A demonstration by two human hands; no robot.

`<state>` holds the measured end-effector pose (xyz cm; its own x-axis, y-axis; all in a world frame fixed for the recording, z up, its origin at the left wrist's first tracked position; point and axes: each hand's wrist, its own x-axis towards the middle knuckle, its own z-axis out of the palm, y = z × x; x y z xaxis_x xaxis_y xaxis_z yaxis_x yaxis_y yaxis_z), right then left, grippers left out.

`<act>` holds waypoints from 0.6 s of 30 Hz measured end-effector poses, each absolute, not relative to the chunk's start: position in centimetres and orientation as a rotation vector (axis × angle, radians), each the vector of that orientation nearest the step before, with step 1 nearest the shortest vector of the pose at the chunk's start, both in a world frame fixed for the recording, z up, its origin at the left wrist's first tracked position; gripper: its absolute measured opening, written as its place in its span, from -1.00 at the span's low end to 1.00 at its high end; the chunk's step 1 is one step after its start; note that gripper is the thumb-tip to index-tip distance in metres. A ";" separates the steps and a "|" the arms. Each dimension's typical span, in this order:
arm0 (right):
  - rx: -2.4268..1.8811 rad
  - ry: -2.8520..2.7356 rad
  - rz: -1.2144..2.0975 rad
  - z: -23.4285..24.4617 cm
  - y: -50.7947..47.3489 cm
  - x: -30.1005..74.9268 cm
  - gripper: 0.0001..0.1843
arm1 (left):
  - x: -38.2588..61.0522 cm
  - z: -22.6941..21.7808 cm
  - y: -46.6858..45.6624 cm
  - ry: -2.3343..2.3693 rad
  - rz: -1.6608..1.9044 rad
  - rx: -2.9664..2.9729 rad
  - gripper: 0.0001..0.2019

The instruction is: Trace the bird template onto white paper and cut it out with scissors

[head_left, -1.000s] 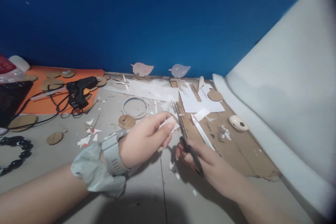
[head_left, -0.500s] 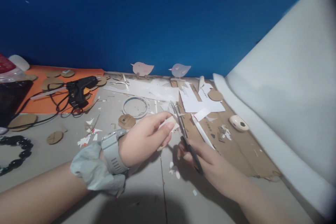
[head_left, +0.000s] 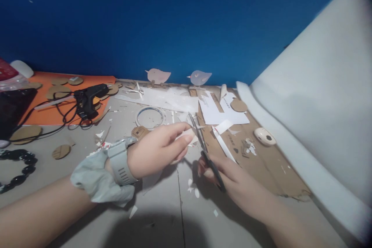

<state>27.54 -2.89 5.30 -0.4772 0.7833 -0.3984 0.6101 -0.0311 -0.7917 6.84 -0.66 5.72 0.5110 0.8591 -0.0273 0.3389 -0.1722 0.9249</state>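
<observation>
My left hand [head_left: 157, 149] pinches a small white paper piece [head_left: 186, 135] between thumb and fingers. A grey watch [head_left: 119, 161] and a pale scrunchie [head_left: 97, 180] sit on that wrist. My right hand [head_left: 229, 178] grips black-handled scissors [head_left: 205, 151], their blades pointing up and away, right beside the paper piece. Small white offcuts [head_left: 192, 190] lie on the grey table below both hands.
A brown cardboard sheet [head_left: 261, 166] with white paper strips lies right of the hands. A tape ring [head_left: 150, 118], a black glue gun [head_left: 88, 99] with cable on orange paper, cardboard discs, black beads [head_left: 17, 166], two paper birds [head_left: 158, 75] and a white foam roll [head_left: 319, 104] surround them.
My left forearm has shifted slightly left and up. A white paper offcut now lies on the table below the left wrist. The scissors stay beside the paper.
</observation>
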 end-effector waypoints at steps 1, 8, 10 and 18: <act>-1.502 -2.059 1.518 5.2 -2.9 27.5 -0.66 | 6.8 5.8 -0.6 1.014 0.637 1.752 -0.68; -1.517 -2.096 1.515 4.9 -2.9 27.8 -0.66 | 6.4 6.0 -0.2 1.001 0.575 1.784 -0.68; -1.526 -2.102 1.499 4.9 -2.9 27.8 -0.67 | 6.2 6.0 -0.1 0.999 0.558 1.812 -0.67; -1.550 -2.131 1.485 5.0 -2.7 28.0 -0.75 | 5.3 6.4 0.6 0.963 0.449 1.910 -0.70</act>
<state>27.97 -2.70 5.03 -0.4699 0.7767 -0.4194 0.6623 -0.0038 -0.7492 5.25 0.60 6.39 0.6271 0.7752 -0.0766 0.4391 -0.2706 0.8567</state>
